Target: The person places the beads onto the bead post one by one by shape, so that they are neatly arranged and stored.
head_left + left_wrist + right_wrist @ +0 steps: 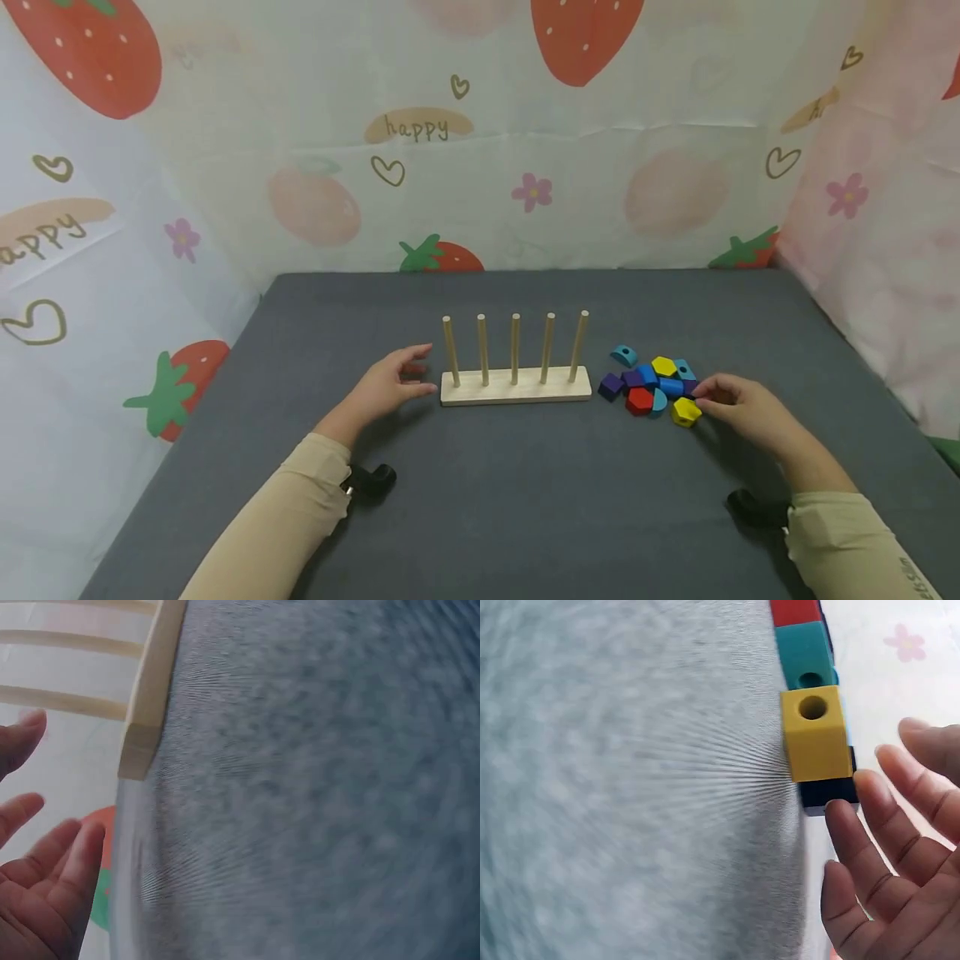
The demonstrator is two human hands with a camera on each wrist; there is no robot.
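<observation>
A wooden peg stand (517, 389) with several upright dowels stands on the grey table. My left hand (386, 390) hovers just off its left end, fingers loosely spread and holding nothing. To the right of the stand lies a cluster of coloured blocks. At the cluster's right side is my right hand (750, 417), its fingertips right at a yellow block (686, 412). In the right wrist view that yellow block (817, 750) shows a round hole in one face, with a dark block (829, 793) behind it. The right fingers are relaxed and slightly bent, not closed round anything.
Among the other blocks are a red one (639, 402), a second yellow one (663, 367), a blue cylinder (671, 387), a dark purple block (611, 386) and a light blue arch (624, 355). A strawberry-print cloth (480, 200) hangs behind the table and along both sides.
</observation>
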